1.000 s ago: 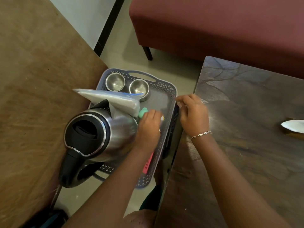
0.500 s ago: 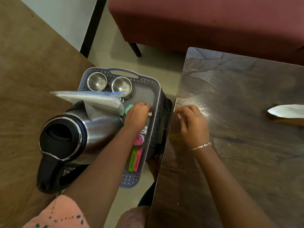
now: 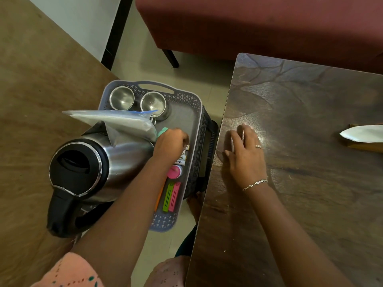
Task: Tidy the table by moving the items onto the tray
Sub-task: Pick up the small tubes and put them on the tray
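Sleeve: a peach patterned sleeve shows at the bottom edge, on the left arm.
Clips: three clips, orange, green and pink, lie side by side at the near end of the tray, against its right wall.
Kettle: a steel kettle with a black lid and handle stands upright on the tray's left side, handle towards the person.
Pink cap: a pink round cap sits just beyond the clips.
Batteries: the batteries lie in a short row beyond the cap, labels up, near the right wall.
Left hand: the left hand reaches over the tray with fingers curled down at the far end of the battery row (whether it pinches one, I cannot tell from here).
Right hand: the right hand lies palm down on the dark table near its left edge, fingers straight and a little spread, holding nothing; a bracelet is on the wrist.
Teal piece: a teal piece peeps out between the left hand and the bag, mostly hidden.
Plastic bag: a clear plastic bag leans across the kettle's top.
Steel cups: two steel cups stand side by side in the tray's far left corner.
Tray: grey, with perforated walls; it sits in the gap between the brown table and the dark table.
White paper: a white paper rests on a wooden box at the dark table's right edge, well apart from the right hand.
Sofa: a maroon sofa stands beyond.
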